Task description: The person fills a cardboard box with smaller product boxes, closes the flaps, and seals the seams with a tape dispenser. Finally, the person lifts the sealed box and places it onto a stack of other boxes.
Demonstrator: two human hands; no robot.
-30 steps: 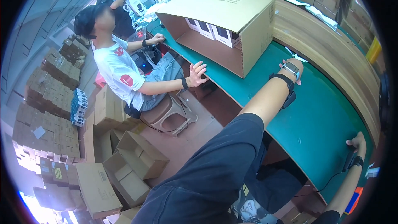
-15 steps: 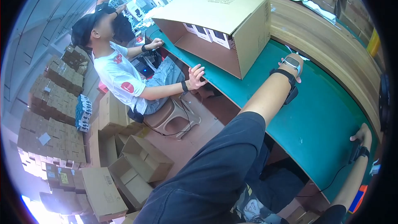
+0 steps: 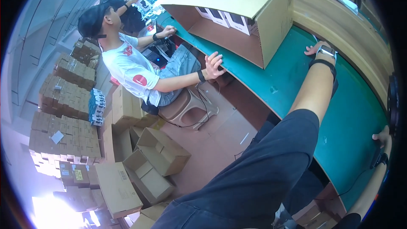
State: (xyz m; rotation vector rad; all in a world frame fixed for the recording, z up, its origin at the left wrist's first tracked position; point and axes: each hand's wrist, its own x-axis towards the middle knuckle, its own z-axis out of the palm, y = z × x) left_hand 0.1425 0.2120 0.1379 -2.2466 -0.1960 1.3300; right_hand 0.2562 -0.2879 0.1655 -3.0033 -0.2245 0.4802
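Note:
My left hand [image 3: 314, 49] rests flat on the green table top [image 3: 292, 80], fingers apart, holding nothing. A watch and a black band sit on that wrist. It lies just right of a large open cardboard box [image 3: 271, 21] lying on its side with small white boxes [image 3: 231, 19] inside. My right hand [image 3: 381, 136] sits at the table's far right by the picture's rim, mostly cut off; a thin black cable [image 3: 354, 182] runs below it.
A co-worker in a white shirt [image 3: 131, 70] sits on a stool at the table's left, one hand [image 3: 213, 64] on its edge. Stacks of brown cartons [image 3: 63, 131] and open empty boxes [image 3: 159, 157] cover the floor. A wooden ledge [image 3: 339, 21] backs the table.
My view has swung, so the big box and the co-worker sit higher and larger. Both my hands stay on the table. The co-worker's hand stays at the table edge.

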